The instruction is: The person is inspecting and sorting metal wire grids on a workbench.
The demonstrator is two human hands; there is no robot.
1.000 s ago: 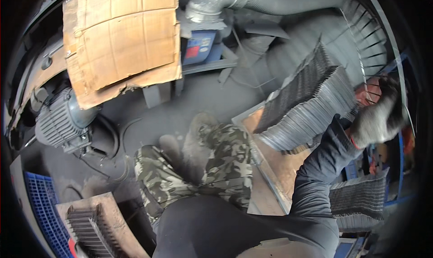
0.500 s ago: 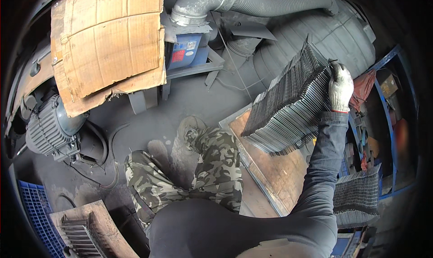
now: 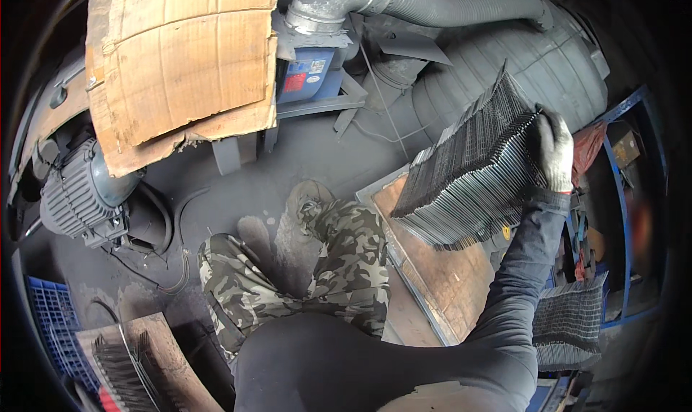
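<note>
A tall, leaning stack of thin dark metal strips (image 3: 468,163) stands on a brown board to my right. My right hand (image 3: 555,152), in a whitish glove with darkened fingers, is at the stack's far right end. Its fingers curl against the end pieces; the fingertips are partly hidden. At the lower left, a smaller row of dark strips (image 3: 119,365) rests on a tan board (image 3: 184,372). A thin curved strip (image 3: 130,347) crosses it, blurred. Beside it at the picture's rim, a red patch and a grey shape may belong to my left hand, whose fingers I cannot make out.
Cardboard sheets (image 3: 191,59) cover something at the upper left, above a grey motor (image 3: 86,192) with cables. A ribbed grey duct (image 3: 440,12) runs overhead to a large drum (image 3: 519,80). Blue shelving (image 3: 627,217) and another strip stack (image 3: 568,322) stand at right.
The whole view has shifted slightly. My right hand stays at the stack's end. At lower left, a thin curved strip and a red patch have come into view over the small row.
</note>
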